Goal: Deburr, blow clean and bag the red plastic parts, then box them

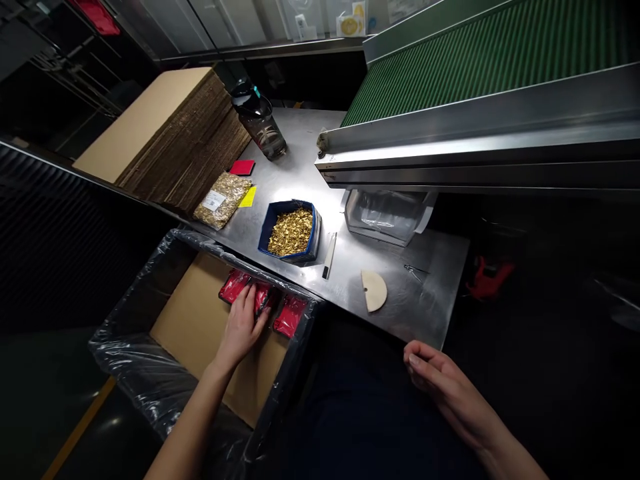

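Note:
In the lined box, my left hand (243, 323) reaches down with its fingers closed on a red plastic-wrapped packet (263, 298). A second red packet (233, 287) lies to the left of it, and a third red packet (290, 315) sits to the right against the box wall. All are at the box's table side, on a cardboard sheet (193, 313). My right hand (437, 373) is held by the table's front corner with its fingers loosely curled together; nothing shows in it. A dark liner (135, 367) covers the box walls.
On the metal table (345, 293) stand a blue bin (315, 233) of gold-coloured pieces, a clear tray (385, 223), a cutter (329, 255), a half-round disc (375, 291), a bag of pieces (230, 193), a bottle (260, 127) and stacked cardboard (165, 133). A green conveyor (450, 60) overhangs the right.

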Demonstrator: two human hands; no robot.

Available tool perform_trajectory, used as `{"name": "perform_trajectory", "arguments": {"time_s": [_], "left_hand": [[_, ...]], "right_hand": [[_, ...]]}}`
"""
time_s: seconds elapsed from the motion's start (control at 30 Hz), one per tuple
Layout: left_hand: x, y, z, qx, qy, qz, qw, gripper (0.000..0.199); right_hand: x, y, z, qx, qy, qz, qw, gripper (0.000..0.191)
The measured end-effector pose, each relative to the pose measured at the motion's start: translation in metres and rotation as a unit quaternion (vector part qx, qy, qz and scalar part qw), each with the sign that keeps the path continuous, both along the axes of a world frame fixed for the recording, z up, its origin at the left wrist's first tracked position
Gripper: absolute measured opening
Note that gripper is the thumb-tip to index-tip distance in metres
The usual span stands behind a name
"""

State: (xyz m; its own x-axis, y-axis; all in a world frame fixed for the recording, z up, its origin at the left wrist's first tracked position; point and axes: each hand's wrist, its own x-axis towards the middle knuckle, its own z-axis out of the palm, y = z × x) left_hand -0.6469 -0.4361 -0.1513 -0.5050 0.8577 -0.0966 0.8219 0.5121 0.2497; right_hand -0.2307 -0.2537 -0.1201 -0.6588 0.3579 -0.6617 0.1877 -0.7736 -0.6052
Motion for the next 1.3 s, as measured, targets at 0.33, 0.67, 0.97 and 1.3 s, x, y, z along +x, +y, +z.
{"name": "perform_trajectory", "arguments": {"time_s": [0.33,0.67,0.97,1.3], "left_hand": [[0.050,0.016,0.020,0.077,0.023,0.054,0.995,0.041],[0.059,0.054,0.007,-0.009,-0.016,0.113,0.993,0.032],[0.037,0.061,0.009,-0.053,-0.032,0.153,0.986,0.035],[0.046,0.053,0.038,0.014,-0.066,0.115,0.991,0.030]], "right_hand": [[-0.001,0.003,-0.004,0.003,-0.008,-0.008,1.000,0.030],[-0.006,0.002,-0.001,0.001,-0.001,-0.008,1.000,0.029],[-0.004,0.003,-0.003,-0.014,-0.006,-0.026,1.000,0.028],[0.000,0.006,-0.002,-0.009,-0.015,-0.021,1.000,0.031]]}}
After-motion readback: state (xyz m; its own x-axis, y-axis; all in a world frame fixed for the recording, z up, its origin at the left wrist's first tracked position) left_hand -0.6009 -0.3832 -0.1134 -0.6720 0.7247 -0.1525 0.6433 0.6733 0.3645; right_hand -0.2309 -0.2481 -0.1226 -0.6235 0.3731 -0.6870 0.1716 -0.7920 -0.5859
